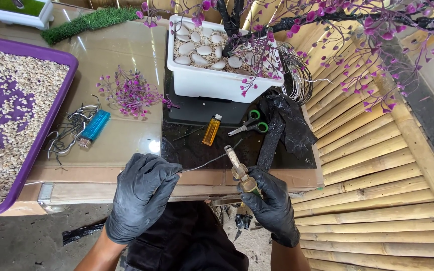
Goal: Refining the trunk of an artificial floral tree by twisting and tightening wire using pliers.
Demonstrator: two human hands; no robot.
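Glass-topped workbench (126,55) beside a split-bamboo wall is where I work; my left hand in a black glove (141,193) is closed on one end of a thin grey wire (204,164), and my right gloved hand (272,203) is clamped on rusty pliers (238,168) that meet the wire's far end over the bench edge. I judge the wire light, springy and slippery, so it is best held near its ends. Beyond lie a small amber bottle (211,130), green-handled scissors (251,123) and a white pot of pebbles (217,60).

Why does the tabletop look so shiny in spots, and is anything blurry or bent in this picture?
Head view: daylight bounces off the glossy tabletop, leaving white streaks and a bright glare spot near the left hand. The wide lens bows the purple tray and bamboo slats. The right hand, pliers and wire stay sharp; shadows are soft.
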